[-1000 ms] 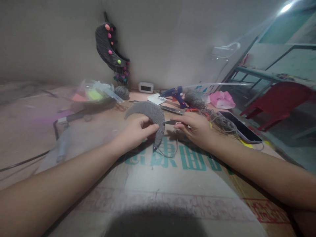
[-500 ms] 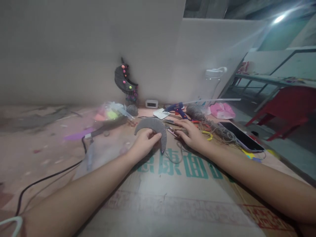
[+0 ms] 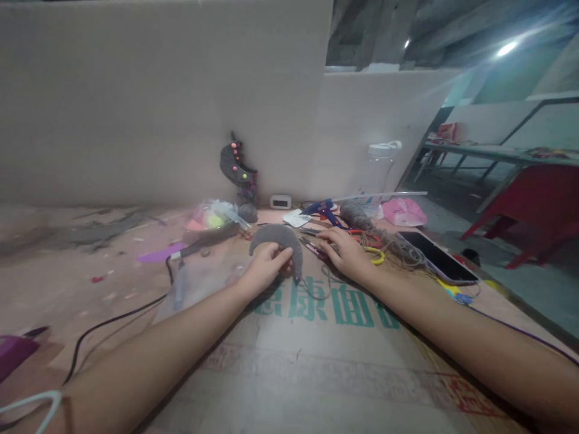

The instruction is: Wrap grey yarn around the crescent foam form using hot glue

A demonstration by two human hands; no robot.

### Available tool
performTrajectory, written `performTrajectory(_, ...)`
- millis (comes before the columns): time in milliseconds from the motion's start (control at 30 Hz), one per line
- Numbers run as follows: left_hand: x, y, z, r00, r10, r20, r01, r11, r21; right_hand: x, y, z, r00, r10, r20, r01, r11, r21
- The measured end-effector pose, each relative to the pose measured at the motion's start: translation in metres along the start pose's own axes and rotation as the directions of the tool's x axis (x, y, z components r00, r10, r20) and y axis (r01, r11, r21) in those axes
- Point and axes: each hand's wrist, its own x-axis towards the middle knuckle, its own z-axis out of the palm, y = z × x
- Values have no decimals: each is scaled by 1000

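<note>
My left hand (image 3: 268, 265) grips a grey yarn-wrapped crescent (image 3: 277, 234), its thumb on top near the inner curve and the other fingers partly hidden. From the crescent's lower tip a loose strand of grey yarn (image 3: 316, 298) trails over the printed cardboard. My right hand (image 3: 346, 252) rests just to the right, fingers apart and slightly bent. By its fingertips lies a small pair of snips (image 3: 309, 245); whether they touch is unclear. Longer metal blades (image 3: 308, 231) lie just beyond, and yellow and orange handles (image 3: 373, 255) show beside that hand.
Behind stand a pompom-dotted dark crescent (image 3: 233, 164), a small clock (image 3: 280, 202), a blue glue gun (image 3: 322, 209) and a clear bottle (image 3: 380, 169). Tangled grey yarn (image 3: 407, 248) and a phone (image 3: 436, 258) lie right. A bag of coloured pieces (image 3: 212, 218) and black cable (image 3: 122, 308) are left.
The view has shifted, so the background sits lower in the picture. My left hand keeps hold of the crescent; my right hand stays near the snips, its fingers drawn slightly closer together.
</note>
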Motion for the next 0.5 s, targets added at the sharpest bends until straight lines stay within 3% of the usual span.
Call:
performTrajectory(167,2,-4,0,1000,5,-16,-6,1000,-31,0,-2,-1,999,-32,4,32,999,-32)
performTrajectory(500,4,-8,1,1000,-5,-2,5,994,-107,-1,-17,-11,999,-18,33,15,997,74)
